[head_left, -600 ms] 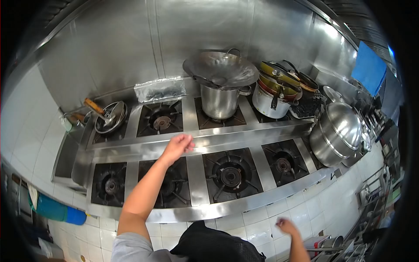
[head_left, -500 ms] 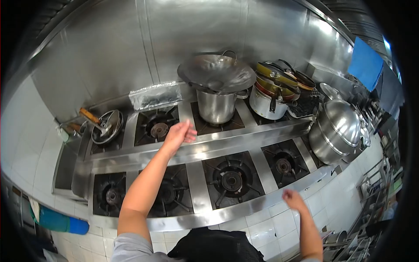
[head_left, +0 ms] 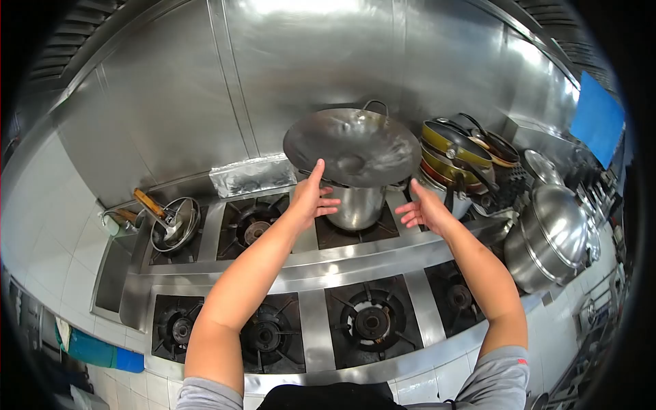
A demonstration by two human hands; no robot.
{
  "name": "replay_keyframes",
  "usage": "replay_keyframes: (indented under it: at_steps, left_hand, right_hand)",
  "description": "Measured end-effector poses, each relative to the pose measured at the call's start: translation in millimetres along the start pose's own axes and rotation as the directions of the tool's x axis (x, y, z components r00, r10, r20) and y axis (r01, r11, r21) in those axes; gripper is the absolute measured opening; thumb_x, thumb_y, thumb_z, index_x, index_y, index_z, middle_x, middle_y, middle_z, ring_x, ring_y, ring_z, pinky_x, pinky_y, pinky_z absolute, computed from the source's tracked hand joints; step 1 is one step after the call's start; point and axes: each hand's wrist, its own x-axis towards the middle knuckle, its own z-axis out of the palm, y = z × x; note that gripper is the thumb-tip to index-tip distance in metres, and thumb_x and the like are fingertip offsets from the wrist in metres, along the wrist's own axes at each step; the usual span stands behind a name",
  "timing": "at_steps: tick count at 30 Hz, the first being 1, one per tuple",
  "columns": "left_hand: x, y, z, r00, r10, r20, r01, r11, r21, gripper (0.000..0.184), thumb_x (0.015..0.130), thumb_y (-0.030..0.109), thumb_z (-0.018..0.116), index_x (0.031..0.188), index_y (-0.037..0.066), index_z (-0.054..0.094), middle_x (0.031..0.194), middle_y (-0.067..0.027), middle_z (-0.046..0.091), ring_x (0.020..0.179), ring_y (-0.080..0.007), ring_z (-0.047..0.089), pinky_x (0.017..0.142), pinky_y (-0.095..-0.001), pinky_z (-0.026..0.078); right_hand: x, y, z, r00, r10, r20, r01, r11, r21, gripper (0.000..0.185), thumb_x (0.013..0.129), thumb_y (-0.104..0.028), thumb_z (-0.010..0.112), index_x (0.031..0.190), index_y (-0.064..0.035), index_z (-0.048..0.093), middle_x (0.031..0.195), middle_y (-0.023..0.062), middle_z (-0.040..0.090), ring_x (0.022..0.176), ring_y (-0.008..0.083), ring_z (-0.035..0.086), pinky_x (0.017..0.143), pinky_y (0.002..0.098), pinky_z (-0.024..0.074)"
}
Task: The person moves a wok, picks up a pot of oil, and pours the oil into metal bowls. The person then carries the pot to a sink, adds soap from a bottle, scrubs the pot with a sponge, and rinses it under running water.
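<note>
1. Note the wok point(head_left: 352, 147) resting face-up atop the stockpot point(head_left: 359, 208) on a rear burner point(head_left: 331, 239), presumably stacked to save space.
2. Notice frying pans point(head_left: 444, 140) piled alongside, likely for the same reason.
3. See the left hand point(head_left: 309, 201) open, thumb overlapping the wok's near rim; cannot tell whether touching.
4. See the right hand point(head_left: 429, 208) open, just beside the wok, gripping nothing.

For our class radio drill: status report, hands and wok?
Left hand open, right hand open; contact unclear. Wok atop pot. Stacked pans close at right.

The stove point(head_left: 316, 328) supports a tall pot point(head_left: 359, 208) at 12 o'clock. A pan point(head_left: 160, 239) sits at 10 o'clock, a steamer point(head_left: 536, 239) at 3.
</note>
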Motion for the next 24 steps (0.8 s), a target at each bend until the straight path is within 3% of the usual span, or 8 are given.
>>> replay_keyframes:
  at_steps: [2,4,5,8,9,12,19,24]
  left_hand:
    - [4,1,3,0.999,-0.019,-0.046,0.018,1.0,-0.014,0.095,0.083,0.065,0.056,0.142,-0.003,0.025,0.133,-0.0268,0.04,0.097,-0.0321,0.063,0.079,-0.0399,0.054]
    - [14,2,2,0.998,0.019,-0.053,-0.021,0.998,-0.052,0.069,0.086,0.042,0.06,0.129,-0.008,0.04,0.122,-0.0243,0.049,0.093,-0.0317,0.064,0.075,-0.0372,0.056]
    - [18,3,2,0.997,0.02,-0.076,-0.024,0.998,-0.059,0.069,0.086,0.042,0.06,0.129,-0.008,0.04,0.122,-0.0243,0.049,0.093,-0.0317,0.064,0.075,-0.0372,0.056]
    - [18,10,4,1.0,0.019,0.009,-0.017,0.982,-0.186,0.033,0.082,0.012,0.053,0.106,-0.009,0.052,0.1,-0.02,0.06,0.09,-0.0305,0.064,0.08,-0.0376,0.056]
    - [23,4,-2,0.999,0.031,0.026,-0.026,0.981,-0.194,0.036,0.082,0.012,0.053,0.111,-0.01,0.05,0.107,-0.0246,0.059,0.097,-0.0328,0.062,0.088,-0.0408,0.053]
    - [8,5,-16,0.999,0.039,0.018,-0.034,0.974,-0.225,0.034,0.083,0.01,0.052,0.11,-0.01,0.051,0.107,-0.0243,0.059,0.098,-0.0324,0.062,0.088,-0.0408,0.053]
    - [-83,3,-77,0.985,0.162,0.053,-0.138,0.943,-0.302,0.027,0.086,0.005,0.048,0.112,-0.004,0.051,0.113,-0.0214,0.059,0.104,-0.0351,0.061,0.09,-0.0438,0.052]
    - [-140,-29,-153,0.981,0.188,-0.045,-0.192,0.926,-0.326,0.031,0.084,0.004,0.051,0.114,-0.002,0.048,0.115,-0.0163,0.055,0.102,-0.0313,0.061,0.089,-0.0432,0.053]
  right_hand:
    - [26,-11,-2,0.999,-0.011,0.041,0.007,0.994,0.106,0.077,0.091,-0.065,0.04,0.135,-0.0023,0.033,0.093,0.0219,0.067,0.065,0.0232,0.066,0.056,0.0331,0.0547]
    - [49,-20,-5,0.997,-0.021,0.073,0.01,0.99,0.143,0.071,0.092,-0.063,0.04,0.128,-0.0017,0.044,0.092,0.0204,0.067,0.066,0.0226,0.065,0.059,0.0333,0.0547]
    - [60,-23,-7,0.995,-0.016,0.097,0.0,0.987,0.161,0.069,0.092,-0.062,0.04,0.124,-0.0007,0.048,0.091,0.0199,0.067,0.067,0.0224,0.065,0.06,0.0333,0.0546]
    - [87,-20,-8,0.999,0.022,0.03,-0.027,0.985,0.168,0.037,0.09,-0.03,0.05,0.103,0.0038,0.057,0.086,0.0189,0.066,0.068,0.0227,0.065,0.062,0.035,0.0544]
    - [89,-16,-6,1.0,0.017,-0.001,-0.016,0.983,0.182,0.029,0.088,-0.022,0.051,0.1,0.0042,0.057,0.085,0.019,0.066,0.068,0.0228,0.065,0.062,0.0351,0.0545]
    - [79,-16,1,0.998,-0.021,0.055,0.009,0.979,0.206,0.02,0.085,-0.013,0.051,0.094,0.0046,0.056,0.083,0.0191,0.066,0.066,0.0229,0.065,0.059,0.0341,0.0548]
    - [25,-27,81,0.974,-0.216,0.068,0.205,0.969,0.141,0.02,0.085,-0.011,0.053,0.089,0.0082,0.056,0.078,0.0173,0.065,0.061,0.0233,0.065,0.051,0.0308,0.0544]
    - [2,5,170,0.969,-0.19,0.157,0.166,0.975,0.151,0.026,0.084,-0.009,0.053,0.1,0.012,0.051,0.08,0.02,0.063,0.058,0.025,0.063,0.052,0.0333,0.0552]
